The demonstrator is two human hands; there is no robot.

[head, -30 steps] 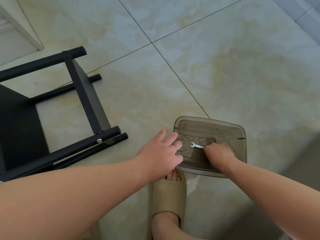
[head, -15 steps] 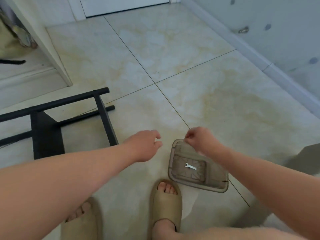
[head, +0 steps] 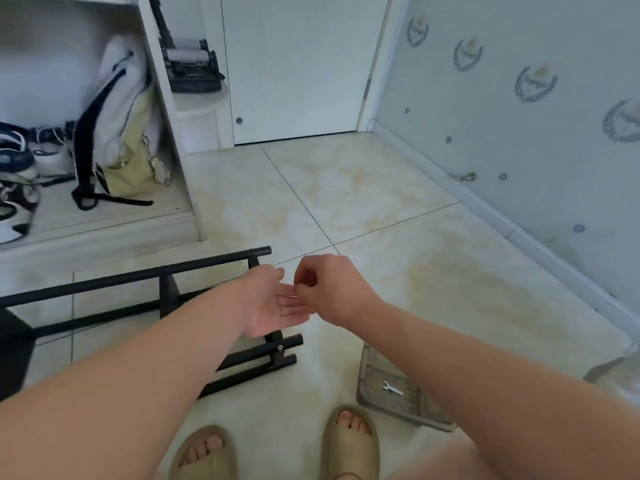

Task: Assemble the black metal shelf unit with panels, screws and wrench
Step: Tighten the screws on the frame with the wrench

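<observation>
At the bottom edge of the frame stand two feet in tan slippers (head: 349, 441) on the pale marbled floor tiles (head: 381, 202). Just beside the right-hand slipper, at lower right, a smoky plastic tray (head: 375, 374) lies on the floor, partly hidden by the right forearm. A small silver wrench (head: 393, 390) lies flat inside it, untouched.

Left of the tray the black shelf frame (head: 207, 263) lies on its side on the floor, running from the left edge to the middle of the frame. A screw head (head: 280, 348) shows in the joint at its near end.

The two hands meet above the frame, in the centre of the picture. The left hand (head: 273, 303) is turned palm up, fingers straight and relaxed, gripping nothing. The right hand (head: 332, 289) has its fingers curled, and thumb and forefinger pinch the end of a small metal piece (head: 290, 297) that lies across the left fingers — too small to name.

Farther back, at upper left, an alcove holds sneakers (head: 17, 157) and a white and yellow-green backpack (head: 117, 133) with dark straps. A white door (head: 294, 64) fills the upper middle. A pale wall (head: 519, 133) with emblem prints runs down the right side, and a brass doorstop (head: 467, 176) sticks out low on it.
</observation>
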